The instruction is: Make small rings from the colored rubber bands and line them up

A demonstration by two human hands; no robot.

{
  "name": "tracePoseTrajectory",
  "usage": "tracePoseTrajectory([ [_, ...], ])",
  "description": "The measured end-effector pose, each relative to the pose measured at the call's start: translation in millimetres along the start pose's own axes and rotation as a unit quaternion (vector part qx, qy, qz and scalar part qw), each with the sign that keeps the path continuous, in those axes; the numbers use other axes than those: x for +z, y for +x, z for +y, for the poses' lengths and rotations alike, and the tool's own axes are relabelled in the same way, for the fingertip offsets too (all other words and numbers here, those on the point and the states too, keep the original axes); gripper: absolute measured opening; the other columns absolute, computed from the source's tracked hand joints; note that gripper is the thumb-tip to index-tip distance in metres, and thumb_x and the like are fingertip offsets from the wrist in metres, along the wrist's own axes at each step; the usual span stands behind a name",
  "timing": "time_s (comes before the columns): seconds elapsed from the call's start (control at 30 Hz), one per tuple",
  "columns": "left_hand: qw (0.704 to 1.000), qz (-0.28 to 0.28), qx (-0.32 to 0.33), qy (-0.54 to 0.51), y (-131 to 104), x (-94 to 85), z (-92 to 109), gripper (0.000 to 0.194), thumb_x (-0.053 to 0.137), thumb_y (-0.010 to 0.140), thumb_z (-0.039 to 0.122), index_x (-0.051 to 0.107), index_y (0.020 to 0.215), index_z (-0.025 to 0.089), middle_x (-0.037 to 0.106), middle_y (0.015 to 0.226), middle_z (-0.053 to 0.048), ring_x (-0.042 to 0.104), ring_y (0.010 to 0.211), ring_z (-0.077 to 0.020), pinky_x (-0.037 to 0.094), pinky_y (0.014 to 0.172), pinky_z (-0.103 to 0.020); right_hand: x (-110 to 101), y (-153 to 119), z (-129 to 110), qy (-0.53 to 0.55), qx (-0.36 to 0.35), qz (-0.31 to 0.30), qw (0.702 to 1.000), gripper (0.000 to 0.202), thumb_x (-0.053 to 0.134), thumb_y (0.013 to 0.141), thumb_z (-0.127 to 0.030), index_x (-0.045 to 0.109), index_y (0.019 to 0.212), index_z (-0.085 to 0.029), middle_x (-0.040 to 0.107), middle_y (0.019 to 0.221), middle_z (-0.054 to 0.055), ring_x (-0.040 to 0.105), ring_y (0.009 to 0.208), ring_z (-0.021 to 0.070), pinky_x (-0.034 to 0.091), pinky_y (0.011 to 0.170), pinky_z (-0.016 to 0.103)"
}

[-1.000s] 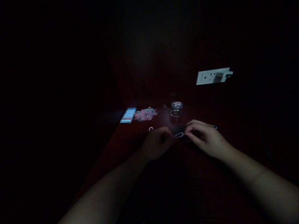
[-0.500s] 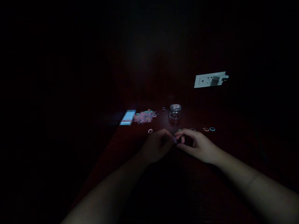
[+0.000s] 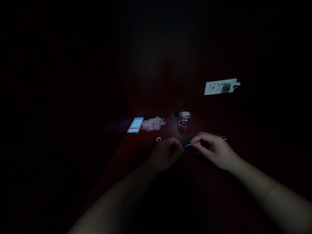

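Pinched between the fingertips of my right hand [image 3: 214, 148] is a small purple hair tie [image 3: 188, 145], its free end pointing left. My left hand [image 3: 167, 152] is closed just beside that end, thumb and fingers together; whether anything is between them is hidden. A pink hair tie [image 3: 159, 139] lies on the dark red table beyond my left hand. Behind my right hand, a blue hair tie [image 3: 223, 138] shows partly.
Farther back lies a heap of pastel hair ties [image 3: 154, 124], next to a lit phone [image 3: 136, 125] on its left. A clear lidded jar [image 3: 184, 122] stands right of a small ring-shaped tie [image 3: 172, 116]. A white socket panel [image 3: 220, 86] with a plug is on the wall.
My right hand has drawn slightly right, away from my left hand, with the purple hair tie in its fingertips. It now covers ties that showed behind it. The view has shifted a little.
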State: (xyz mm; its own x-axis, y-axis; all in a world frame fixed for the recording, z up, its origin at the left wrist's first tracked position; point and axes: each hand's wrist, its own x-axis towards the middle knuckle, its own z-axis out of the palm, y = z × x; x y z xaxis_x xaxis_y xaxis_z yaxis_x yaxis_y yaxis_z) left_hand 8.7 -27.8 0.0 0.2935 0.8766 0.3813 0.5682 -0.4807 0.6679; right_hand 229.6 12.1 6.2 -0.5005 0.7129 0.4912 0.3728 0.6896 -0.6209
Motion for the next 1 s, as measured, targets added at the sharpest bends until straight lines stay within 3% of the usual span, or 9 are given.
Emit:
tracePoseTrajectory([
  [0.2, 0.995, 0.004, 0.038, 0.093, 0, -11.5, 0, 0.008, 0.056, 0.09, 0.026, 0.062, 0.092, 0.021, 0.071, 0.086, 0.0, 0.064, 0.076, -0.0145, 0.047, 0.07, -0.029, -28, 7, 40, -0.093, 0.082, 0.133, 0.983, 0.022, 0.065, 0.084, -0.04, 0.062, 0.091, -0.02, 0.069, 0.081, 0.005, 0.064, 0.069, 0.0186, 0.049, 0.059, 0.029],
  [0.4, 0.99, 0.011, 0.064, 0.127, 0, -20.4, -7, 0.009, 0.057, 0.088, 0.026, 0.063, 0.095, 0.022, 0.069, 0.089, 0.0, 0.064, 0.079, -0.0143, 0.046, 0.072, -0.028, -35, 8, 68, -0.154, 0.168, 0.055, 0.972, 0.016, 0.059, 0.085, -0.036, 0.064, 0.081, -0.022, 0.07, 0.07, 0.002, 0.065, 0.061, 0.0179, 0.047, 0.056, 0.028],
  [0.6, 0.986, 0.028, 0.074, 0.149, 4, -26.8, -13, 0.011, 0.054, 0.091, 0.029, 0.062, 0.093, 0.021, 0.069, 0.089, -0.001, 0.063, 0.078, -0.0141, 0.045, 0.07, -0.027, -29, 12, 74, -0.207, 0.136, -0.009, 0.969, 0.017, 0.055, 0.086, -0.032, 0.068, 0.083, -0.022, 0.073, 0.077, 0.004, 0.067, 0.067, 0.0184, 0.048, 0.06, 0.028],
  [0.87, 0.983, 0.043, 0.064, 0.169, 6, -34.5, -16, 0.016, 0.052, 0.092, 0.033, 0.063, 0.093, 0.021, 0.067, 0.083, 0.0, 0.06, 0.073, -0.0138, 0.044, 0.068, -0.026, -26, 16, 83, -0.269, 0.088, -0.034, 0.958, 0.02, 0.054, 0.086, -0.028, 0.073, 0.085, -0.021, 0.074, 0.088, 0.005, 0.066, 0.085, 0.0223, 0.049, 0.078, 0.033],
  [1.0, 0.977, 0.071, 0.028, 0.199, 9, -43.2, -25, 0.013, 0.054, 0.089, 0.031, 0.064, 0.092, 0.022, 0.068, 0.079, 0.0, 0.061, 0.071, -0.0145, 0.043, 0.066, -0.027, -26, 16, 85, -0.29, 0.087, -0.044, 0.952, 0.023, 0.053, 0.087, -0.028, 0.075, 0.087, -0.021, 0.075, 0.093, 0.006, 0.065, 0.086, 0.0231, 0.048, 0.082, 0.037],
])
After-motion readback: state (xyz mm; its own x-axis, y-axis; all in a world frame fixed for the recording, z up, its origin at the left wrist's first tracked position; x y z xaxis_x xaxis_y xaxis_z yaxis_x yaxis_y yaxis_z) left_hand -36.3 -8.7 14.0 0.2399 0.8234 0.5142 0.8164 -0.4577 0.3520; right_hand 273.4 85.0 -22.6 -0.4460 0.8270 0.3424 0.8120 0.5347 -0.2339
